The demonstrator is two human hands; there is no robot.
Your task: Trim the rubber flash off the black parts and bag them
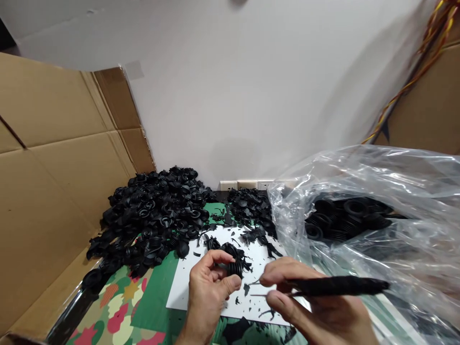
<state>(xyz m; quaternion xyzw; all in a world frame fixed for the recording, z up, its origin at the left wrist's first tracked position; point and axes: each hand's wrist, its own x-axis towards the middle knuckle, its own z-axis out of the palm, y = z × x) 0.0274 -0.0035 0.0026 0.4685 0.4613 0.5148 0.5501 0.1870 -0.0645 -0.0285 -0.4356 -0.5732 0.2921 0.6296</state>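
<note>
I found room only over the white sheet; a heap of black ribbed rubber parts blocked left, a clear plastic bag right.

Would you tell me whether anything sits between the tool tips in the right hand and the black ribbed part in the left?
Nothing visible does. The right hand holds the tool with its thin tips aimed at the ribbed part pinched in the left hand; only open air lies between them.
</note>
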